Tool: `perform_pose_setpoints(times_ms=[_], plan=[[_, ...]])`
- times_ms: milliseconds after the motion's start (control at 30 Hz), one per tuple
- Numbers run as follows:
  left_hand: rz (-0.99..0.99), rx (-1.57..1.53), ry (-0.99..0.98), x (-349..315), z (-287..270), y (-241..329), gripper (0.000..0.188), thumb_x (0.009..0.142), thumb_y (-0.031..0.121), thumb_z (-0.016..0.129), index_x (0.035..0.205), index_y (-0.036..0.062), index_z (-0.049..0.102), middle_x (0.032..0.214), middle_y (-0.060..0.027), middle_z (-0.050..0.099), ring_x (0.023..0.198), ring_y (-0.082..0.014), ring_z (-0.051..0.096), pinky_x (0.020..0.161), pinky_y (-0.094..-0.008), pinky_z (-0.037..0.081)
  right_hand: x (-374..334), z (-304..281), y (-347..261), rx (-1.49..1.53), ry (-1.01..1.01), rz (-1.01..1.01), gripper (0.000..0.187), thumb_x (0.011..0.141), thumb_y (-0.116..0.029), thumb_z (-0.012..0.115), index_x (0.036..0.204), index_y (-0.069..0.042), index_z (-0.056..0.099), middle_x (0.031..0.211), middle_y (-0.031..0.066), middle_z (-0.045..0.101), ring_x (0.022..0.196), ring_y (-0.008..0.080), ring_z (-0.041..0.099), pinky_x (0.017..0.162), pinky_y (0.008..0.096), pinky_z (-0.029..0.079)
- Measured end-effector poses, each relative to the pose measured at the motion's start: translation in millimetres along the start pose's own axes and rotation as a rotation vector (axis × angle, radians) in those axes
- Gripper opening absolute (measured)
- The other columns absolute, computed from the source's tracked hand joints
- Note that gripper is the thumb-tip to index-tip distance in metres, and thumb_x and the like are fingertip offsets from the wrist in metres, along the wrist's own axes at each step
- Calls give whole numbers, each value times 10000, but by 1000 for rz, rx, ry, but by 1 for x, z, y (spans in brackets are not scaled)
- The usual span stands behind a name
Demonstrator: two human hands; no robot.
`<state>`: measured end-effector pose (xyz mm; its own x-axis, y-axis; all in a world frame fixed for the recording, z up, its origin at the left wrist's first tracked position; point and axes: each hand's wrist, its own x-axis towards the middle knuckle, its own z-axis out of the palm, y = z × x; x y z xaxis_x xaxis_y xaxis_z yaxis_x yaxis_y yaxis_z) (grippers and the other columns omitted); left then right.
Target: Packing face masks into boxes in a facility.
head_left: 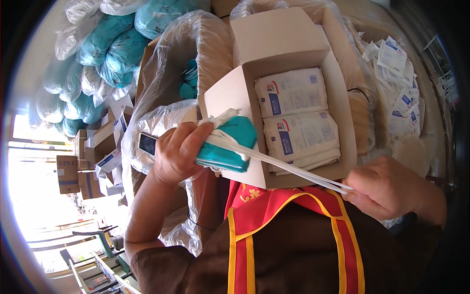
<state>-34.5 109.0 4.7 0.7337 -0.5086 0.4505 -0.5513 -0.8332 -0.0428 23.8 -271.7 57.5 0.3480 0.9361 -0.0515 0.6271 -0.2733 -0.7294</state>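
Observation:
My left hand (178, 152) is closed on a stack of folded teal face masks (229, 147) with white elastic straps, over the left flap of an open carton. Several white straps (289, 169) run taut from the stack across the carton's near edge. At their far end my right hand (382, 188) is closed, pinching them near the carton's lower right corner. Inside the cardboard box (347, 142) lie two stacks of flat white printed packets, a far packet stack (293, 93) and a near packet stack (303, 134).
Behind the box stand plastic-lined cartons; the left liner (169, 63) holds loose teal masks (189, 81). Loose white packets (396, 83) pile up at the right. Bulging bags (117, 51) of teal and white goods stack up at the far left, above small cardboard boxes (68, 174).

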Motion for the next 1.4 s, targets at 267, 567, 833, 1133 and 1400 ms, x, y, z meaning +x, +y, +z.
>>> perform_pose_setpoints(times_ms=[267, 567, 833, 1133, 1400], plan=[[-49, 37, -61, -5, 3, -25, 509, 618, 170, 784, 1098, 56, 654, 820, -72, 626, 641, -255, 648, 578, -344, 531, -31, -10, 8, 250, -68, 159, 104, 922, -129, 582, 889, -30, 574, 659, 88, 586, 554, 282, 600, 486, 372, 451], [-84, 7, -75, -10, 13, -35, 494, 606, 92, 756, 1090, 70, 657, 822, -74, 625, 665, -262, 659, 599, -355, 539, -43, -18, 8, 372, -118, 262, 133, 955, -145, 536, 932, -35, 606, 701, 86, 617, 595, 267, 616, 542, 340, 476], [-336, 237, -160, -48, 30, -73, 450, 631, 60, 725, 1071, 95, 638, 899, -105, 646, 735, -296, 674, 646, -386, 550, -56, -24, 11, 326, -136, 259, 152, 947, -136, 518, 897, -34, 618, 689, 78, 620, 571, 216, 609, 542, 318, 469], [-73, 76, 86, -16, 12, -23, 465, 636, 113, 801, 1084, 101, 677, 905, -149, 646, 752, -312, 668, 620, -377, 534, -25, 2, 51, 1300, 379, 93, 362, 967, -291, 534, 776, 16, 522, 594, 52, 479, 438, 78, 422, 370, 199, 286], [241, 0, 182, 12, 16, 25, 526, 675, 295, 806, 1181, 333, 672, 880, -100, 635, 758, -208, 678, 498, -283, 526, 68, 4, 52, 797, 264, 40, 267, 973, -263, 578, 846, -29, 574, 684, 12, 556, 545, 77, 513, 496, 216, 412]])
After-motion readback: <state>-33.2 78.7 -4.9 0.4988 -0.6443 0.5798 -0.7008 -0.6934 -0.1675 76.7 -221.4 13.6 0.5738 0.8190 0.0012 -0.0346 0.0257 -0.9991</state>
